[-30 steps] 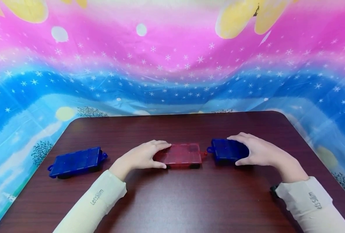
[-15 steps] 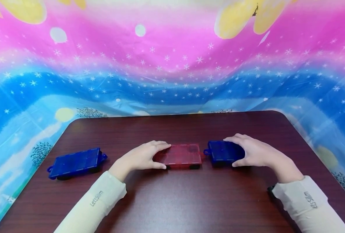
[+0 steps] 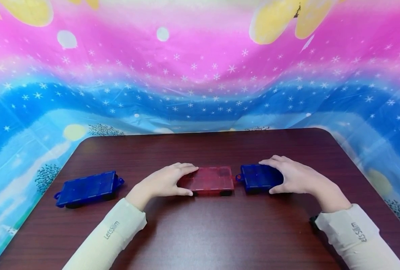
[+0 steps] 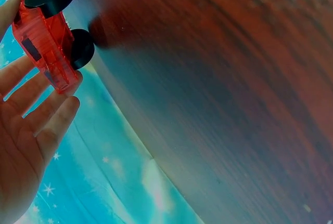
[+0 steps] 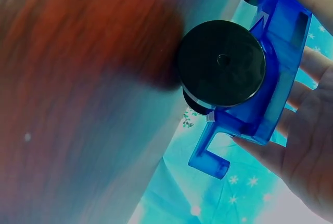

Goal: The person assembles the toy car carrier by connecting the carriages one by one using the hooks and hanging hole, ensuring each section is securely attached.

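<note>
A translucent red toy car base [image 3: 211, 180] with black wheels stands mid-table. My left hand [image 3: 166, 180] grips its left end, thumb on the near side and fingers on the far side. To its right is a blue toy car base [image 3: 259, 177], held at its right end by my right hand [image 3: 298, 174]. The blue ring at its left end overlaps the red hitch peg [image 3: 238, 177] between the two. In the right wrist view, black wheels [image 5: 222, 63] and a hooked blue hitch [image 5: 209, 162] show under the blue base.
Another blue toy car base [image 3: 86, 189] stands apart at the table's left, slightly angled, with hitches at both ends. The dark wooden table [image 3: 200, 232] has rounded far corners. A patterned pink and blue cloth [image 3: 200, 82] hangs behind and around it.
My right hand has brought the right blue base slightly leftward, so its ring now overlaps the red hitch peg. My left hand and the red base have stayed in place.
</note>
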`<state>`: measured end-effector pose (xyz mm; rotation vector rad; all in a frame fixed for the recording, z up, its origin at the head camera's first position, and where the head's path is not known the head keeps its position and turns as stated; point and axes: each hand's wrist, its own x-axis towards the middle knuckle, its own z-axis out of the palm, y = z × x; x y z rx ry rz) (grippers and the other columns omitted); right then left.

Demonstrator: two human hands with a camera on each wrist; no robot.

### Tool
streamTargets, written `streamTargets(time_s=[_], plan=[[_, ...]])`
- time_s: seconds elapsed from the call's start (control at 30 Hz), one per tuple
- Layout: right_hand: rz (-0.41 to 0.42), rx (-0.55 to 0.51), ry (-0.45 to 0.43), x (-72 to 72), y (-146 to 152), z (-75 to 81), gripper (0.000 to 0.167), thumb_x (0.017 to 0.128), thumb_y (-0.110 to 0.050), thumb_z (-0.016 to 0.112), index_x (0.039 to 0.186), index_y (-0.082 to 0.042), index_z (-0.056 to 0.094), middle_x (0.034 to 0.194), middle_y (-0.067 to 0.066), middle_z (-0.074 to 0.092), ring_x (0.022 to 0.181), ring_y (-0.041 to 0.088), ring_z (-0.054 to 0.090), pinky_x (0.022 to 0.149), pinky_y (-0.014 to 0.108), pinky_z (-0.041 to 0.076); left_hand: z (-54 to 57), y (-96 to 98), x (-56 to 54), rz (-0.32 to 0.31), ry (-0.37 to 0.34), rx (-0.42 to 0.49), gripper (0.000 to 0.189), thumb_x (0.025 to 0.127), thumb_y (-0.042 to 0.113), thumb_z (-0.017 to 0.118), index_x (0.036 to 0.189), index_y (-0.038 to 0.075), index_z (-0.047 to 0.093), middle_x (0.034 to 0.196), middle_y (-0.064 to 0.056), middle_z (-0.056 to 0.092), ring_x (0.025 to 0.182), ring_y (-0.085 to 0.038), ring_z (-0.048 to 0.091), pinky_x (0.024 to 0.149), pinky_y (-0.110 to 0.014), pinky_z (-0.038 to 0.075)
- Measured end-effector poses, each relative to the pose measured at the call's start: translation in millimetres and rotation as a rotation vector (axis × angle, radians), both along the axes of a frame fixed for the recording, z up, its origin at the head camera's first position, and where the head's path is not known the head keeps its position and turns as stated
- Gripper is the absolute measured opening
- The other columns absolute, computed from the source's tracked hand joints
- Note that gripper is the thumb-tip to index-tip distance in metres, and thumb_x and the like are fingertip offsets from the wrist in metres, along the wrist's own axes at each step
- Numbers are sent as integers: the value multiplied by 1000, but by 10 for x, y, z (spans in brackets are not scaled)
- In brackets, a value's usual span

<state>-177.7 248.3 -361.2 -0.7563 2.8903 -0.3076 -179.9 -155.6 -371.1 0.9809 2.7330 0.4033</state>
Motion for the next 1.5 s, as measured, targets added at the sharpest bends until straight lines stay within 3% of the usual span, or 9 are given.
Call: streamTargets(time_s=[0.37, 0.73, 1.17, 1.5], plan=[[16, -2, -6, 8, 28, 12, 84, 75, -46, 84, 147, -20, 48, 135, 11, 55, 121, 33, 53, 91, 57, 52, -3, 6, 12, -4, 5, -8, 79, 87, 50, 73, 152, 16, 43, 156, -5, 43, 144, -25, 41, 115, -45, 39], [-14, -43, -38, 70, 67, 86, 87, 79, -44, 82, 152, -21, 41, 147, 17, 49, 133, 41, 45, 97, 63, 46, 23, -92, 59, 6, 33, -7, 77, 89, 51, 69, 152, 16, 42, 157, -5, 42, 145, -25, 39, 115, -46, 39], [10, -119, -24, 20, -96, 146, 89, 79, -44, 82, 153, -21, 39, 151, 15, 46, 138, 41, 42, 104, 63, 43, 158, -454, 220, 95, 55, 29, 77, 89, 50, 70, 152, 16, 42, 157, -6, 42, 146, -29, 37, 114, -51, 38], [66, -166, -36, -75, -391, 110, 84, 81, -44, 81, 152, -22, 41, 153, 11, 46, 138, 35, 44, 106, 58, 44, 257, -931, 394, 230, 100, 38, 79, 87, 46, 73, 152, 15, 42, 155, -12, 43, 143, -35, 39, 109, -58, 41]])
